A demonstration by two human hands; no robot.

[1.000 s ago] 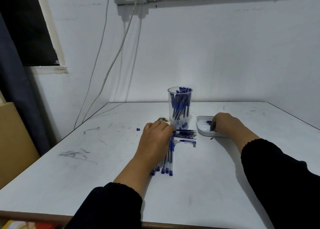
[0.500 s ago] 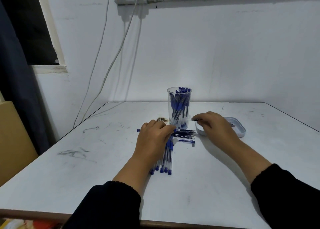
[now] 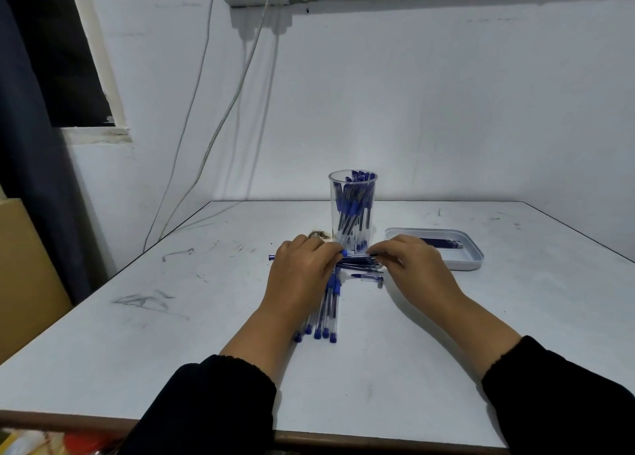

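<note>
Nearest the viewer, a row of capped pens (image 3: pixel 325 313) lay side by side on the table (image 3: pixel 206 334), their upper ends covered by the left hand (image 3: pixel 302 276). The left hand's fingers were curled around the blue-tipped end of one clear pen (image 3: pixel 355 255), held level just above the table. The right hand (image 3: pixel 412 265) pinched the opposite end of the same pen between thumb and fingertips. Directly beneath lay a small pile of dark refills (image 3: pixel 360 267), with a single loose pen (image 3: pixel 369 277) just beside it.

The step in hand appeared to be assembly: seating a refill or end piece into the barrel. The next move would call for keeping both ends coaxial, pushing home, then setting the pen down with the row or in the cup (image 3: pixel 353 210) behind, already full of upright pens.

The joint between the fingertips was too small to resolve. A tray (image 3: pixel 472 261) to the right held more refills, partly hidden behind the right hand.
</note>
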